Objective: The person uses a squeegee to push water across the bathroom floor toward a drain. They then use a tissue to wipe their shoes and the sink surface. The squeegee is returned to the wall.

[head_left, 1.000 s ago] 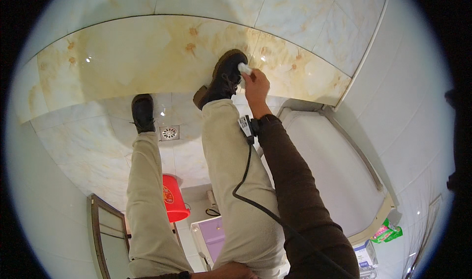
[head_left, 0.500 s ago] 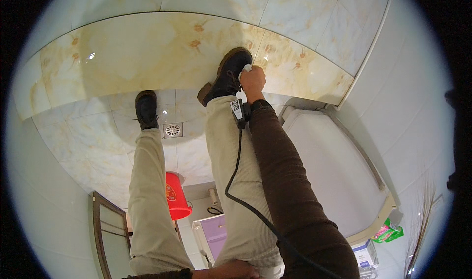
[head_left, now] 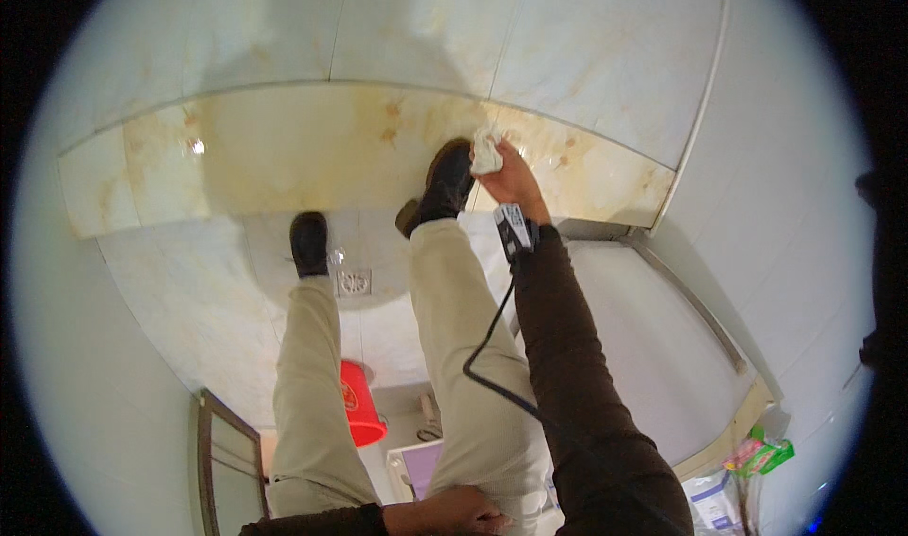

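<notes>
My right hand (head_left: 511, 181) grips a crumpled white cloth (head_left: 486, 153) beside the toe of my right boot (head_left: 446, 179). That dark lace-up boot is raised against the yellowish marbled tile ledge (head_left: 293, 148). The cloth now shows fully, just right of the boot. A small device (head_left: 514, 231) with a black cable is strapped at my right wrist. My left hand (head_left: 459, 510) rests on my right thigh with its fingers curled in, and I see nothing in it. The left boot (head_left: 308, 243) stands on the tiled floor.
A floor drain (head_left: 355, 283) lies right of the left boot. Nearer stand a red bucket (head_left: 362, 408) and a purple cabinet (head_left: 421, 467). At the right is a large pale tub-like basin (head_left: 653, 337), with a green and pink packet (head_left: 761, 455) near its corner. A framed panel (head_left: 232, 460) stands at left.
My right hand has moved off the boot's laces to the right of its toe, bringing the white cloth into fuller view. The whole scene has shifted lower in the picture.
</notes>
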A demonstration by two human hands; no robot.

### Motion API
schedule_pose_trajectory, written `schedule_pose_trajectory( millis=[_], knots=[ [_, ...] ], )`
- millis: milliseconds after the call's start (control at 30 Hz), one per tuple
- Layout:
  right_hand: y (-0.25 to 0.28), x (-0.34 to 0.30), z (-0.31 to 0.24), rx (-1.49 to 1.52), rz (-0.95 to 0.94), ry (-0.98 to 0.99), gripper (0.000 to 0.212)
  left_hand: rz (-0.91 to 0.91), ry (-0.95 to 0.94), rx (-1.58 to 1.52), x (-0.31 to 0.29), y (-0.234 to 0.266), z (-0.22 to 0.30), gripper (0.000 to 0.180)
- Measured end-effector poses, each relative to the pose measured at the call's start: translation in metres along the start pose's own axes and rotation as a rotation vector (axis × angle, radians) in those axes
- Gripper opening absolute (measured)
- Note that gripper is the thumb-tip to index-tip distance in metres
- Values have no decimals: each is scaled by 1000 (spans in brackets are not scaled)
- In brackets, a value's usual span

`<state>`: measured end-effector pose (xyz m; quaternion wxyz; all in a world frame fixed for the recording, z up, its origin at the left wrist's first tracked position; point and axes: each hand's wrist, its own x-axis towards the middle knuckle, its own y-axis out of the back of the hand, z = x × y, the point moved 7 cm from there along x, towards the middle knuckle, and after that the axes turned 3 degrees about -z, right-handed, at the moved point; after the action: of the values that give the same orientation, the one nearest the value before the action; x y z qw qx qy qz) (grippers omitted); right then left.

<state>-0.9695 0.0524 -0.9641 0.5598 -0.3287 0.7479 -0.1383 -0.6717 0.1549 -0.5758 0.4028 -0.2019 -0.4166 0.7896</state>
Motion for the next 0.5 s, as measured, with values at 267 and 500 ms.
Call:
schedule_pose_trajectory(
  millis=[267,500],
  knots=[
    [-121,-69,-65,115,-74,83,27,366,55,238,-15,26,50,46],
    [-216,-157,-101,-418,71,163,21,491,180,413,-31,28,75,45]
  ],
)
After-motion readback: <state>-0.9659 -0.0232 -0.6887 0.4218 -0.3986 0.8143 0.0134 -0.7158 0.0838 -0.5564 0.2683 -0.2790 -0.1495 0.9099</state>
